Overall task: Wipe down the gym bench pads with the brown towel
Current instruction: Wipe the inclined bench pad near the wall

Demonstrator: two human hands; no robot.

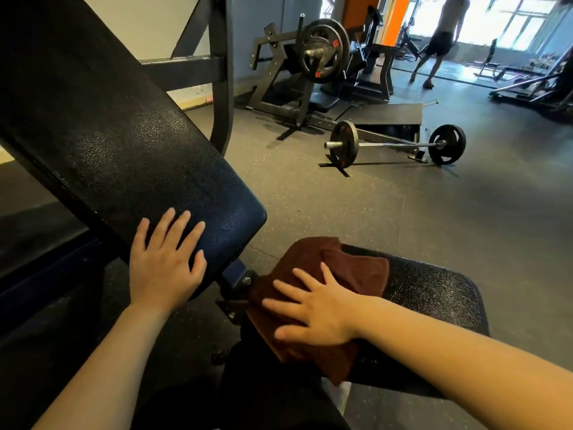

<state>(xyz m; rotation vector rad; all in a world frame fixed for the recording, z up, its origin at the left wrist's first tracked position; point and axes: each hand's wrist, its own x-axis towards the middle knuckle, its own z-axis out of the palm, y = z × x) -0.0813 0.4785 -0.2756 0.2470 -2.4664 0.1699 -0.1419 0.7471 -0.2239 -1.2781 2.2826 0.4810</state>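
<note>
The worktop is a gym bench with two dark, textured pads. The back pad (130, 144) slopes up and away from the left hand (166, 262), which lies flat on its lower end. The seat pad (434, 293) lies under the right hand (316, 311); a brown towel (328, 262) is spread on its near end, pressed flat beneath that palm. A metal bracket (238, 280) joins the pads between the hands.

Daylight blows out the far-right windows (508, 20); my backrest pad (130, 144) shows soft glare, edges bend, distance blurs.
</note>
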